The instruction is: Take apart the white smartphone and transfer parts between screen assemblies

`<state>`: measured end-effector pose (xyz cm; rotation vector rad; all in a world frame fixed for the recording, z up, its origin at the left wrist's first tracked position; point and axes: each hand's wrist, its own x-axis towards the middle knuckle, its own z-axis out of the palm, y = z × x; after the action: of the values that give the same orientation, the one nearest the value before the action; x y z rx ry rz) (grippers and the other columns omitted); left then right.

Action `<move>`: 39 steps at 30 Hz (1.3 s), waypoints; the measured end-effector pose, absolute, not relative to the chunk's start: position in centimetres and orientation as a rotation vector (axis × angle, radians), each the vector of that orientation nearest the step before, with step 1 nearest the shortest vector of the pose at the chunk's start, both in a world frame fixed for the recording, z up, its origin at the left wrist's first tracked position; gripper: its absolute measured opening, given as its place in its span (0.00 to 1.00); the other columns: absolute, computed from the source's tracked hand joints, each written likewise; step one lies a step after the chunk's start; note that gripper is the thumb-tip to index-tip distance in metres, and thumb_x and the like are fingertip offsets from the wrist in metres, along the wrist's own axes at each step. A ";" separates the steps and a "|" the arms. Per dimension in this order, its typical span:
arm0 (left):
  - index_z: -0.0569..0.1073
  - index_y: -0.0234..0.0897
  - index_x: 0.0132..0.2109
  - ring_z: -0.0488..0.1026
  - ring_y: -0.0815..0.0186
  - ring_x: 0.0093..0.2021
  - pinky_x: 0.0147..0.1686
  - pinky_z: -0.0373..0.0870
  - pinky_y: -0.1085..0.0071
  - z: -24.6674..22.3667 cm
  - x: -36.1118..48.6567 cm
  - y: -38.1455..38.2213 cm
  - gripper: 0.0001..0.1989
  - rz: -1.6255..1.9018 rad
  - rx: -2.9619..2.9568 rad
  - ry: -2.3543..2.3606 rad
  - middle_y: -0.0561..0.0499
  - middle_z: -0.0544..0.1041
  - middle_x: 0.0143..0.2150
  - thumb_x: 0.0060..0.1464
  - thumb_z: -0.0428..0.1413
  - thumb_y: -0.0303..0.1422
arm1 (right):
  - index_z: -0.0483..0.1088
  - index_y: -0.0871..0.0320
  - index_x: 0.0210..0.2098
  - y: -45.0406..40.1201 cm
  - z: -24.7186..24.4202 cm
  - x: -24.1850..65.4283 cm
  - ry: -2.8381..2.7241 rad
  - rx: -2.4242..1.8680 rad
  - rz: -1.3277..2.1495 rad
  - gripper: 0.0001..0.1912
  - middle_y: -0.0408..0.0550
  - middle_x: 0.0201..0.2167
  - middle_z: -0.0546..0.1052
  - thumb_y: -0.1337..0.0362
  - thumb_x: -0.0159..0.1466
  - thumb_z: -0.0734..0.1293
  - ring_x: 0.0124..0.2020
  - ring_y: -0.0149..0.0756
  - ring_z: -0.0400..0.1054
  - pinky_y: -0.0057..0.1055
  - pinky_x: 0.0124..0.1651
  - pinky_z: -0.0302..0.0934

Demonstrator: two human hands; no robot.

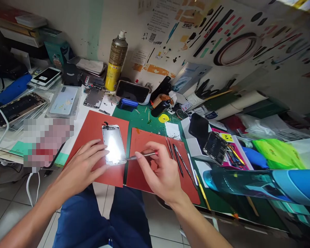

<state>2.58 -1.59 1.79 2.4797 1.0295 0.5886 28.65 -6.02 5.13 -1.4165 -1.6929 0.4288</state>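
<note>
A phone screen assembly [114, 144] lies with its bright silvery back up on the left red mat [89, 128], a short dark flex cable at its top. My left hand [86, 162] rests along its left edge, fingers stretched out and apart, fingertips touching the edge. Pinched between thumb and fingers of my right hand [158, 168] is a slim pointed metal tool [146, 155] with a reddish end. Its tip meets the screen's lower right corner; the exact kind of tool is unclear. On the right red mat [142, 143], tweezers [178, 160] lie beside my right hand.
Opened phones [18, 108] and a cased phone [63, 100] sit left. A spray can [116, 60] stands behind, near a propped phone [132, 91]. To the right are a white box [196, 144], phone parts and a blue bottle [250, 182] lying across the edge.
</note>
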 end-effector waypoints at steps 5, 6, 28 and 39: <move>0.74 0.42 0.56 0.74 0.57 0.55 0.52 0.73 0.60 3.8 4.8 -1.5 0.10 0.630 2.328 0.966 0.46 0.78 0.52 0.73 0.53 0.36 | 0.67 0.53 0.47 -6.5 3.7 28.9 -1.197 -1.451 0.685 0.13 0.39 0.26 0.75 0.58 0.69 0.73 0.25 0.35 0.74 0.28 0.27 0.68; 0.75 0.42 0.54 0.74 0.58 0.52 0.49 0.72 0.60 4.1 5.5 -1.4 0.09 0.616 2.316 0.953 0.47 0.78 0.50 0.73 0.53 0.36 | 0.67 0.53 0.47 -6.5 3.6 28.9 -1.136 -1.430 0.726 0.13 0.38 0.25 0.74 0.57 0.69 0.73 0.25 0.34 0.74 0.28 0.27 0.68; 0.82 0.37 0.48 0.71 0.55 0.44 0.38 0.66 0.63 3.8 20.0 7.1 0.14 0.131 2.963 0.704 0.45 0.76 0.41 0.72 0.50 0.29 | 0.70 0.54 0.47 -10.0 -0.9 32.8 -0.775 -1.340 0.241 0.10 0.38 0.27 0.76 0.65 0.69 0.73 0.25 0.31 0.76 0.25 0.30 0.73; 0.79 0.37 0.54 0.76 0.59 0.47 0.48 0.73 0.63 6.6 15.2 7.7 0.18 0.394 2.720 0.795 0.45 0.77 0.50 0.76 0.46 0.37 | 0.69 0.53 0.47 -10.0 -0.8 33.3 -0.754 -1.357 0.303 0.09 0.39 0.27 0.77 0.64 0.70 0.72 0.26 0.30 0.76 0.23 0.31 0.72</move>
<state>15.16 7.70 6.60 2.7200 0.7951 0.3936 33.31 -9.98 -0.83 -1.3574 -0.7539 0.3030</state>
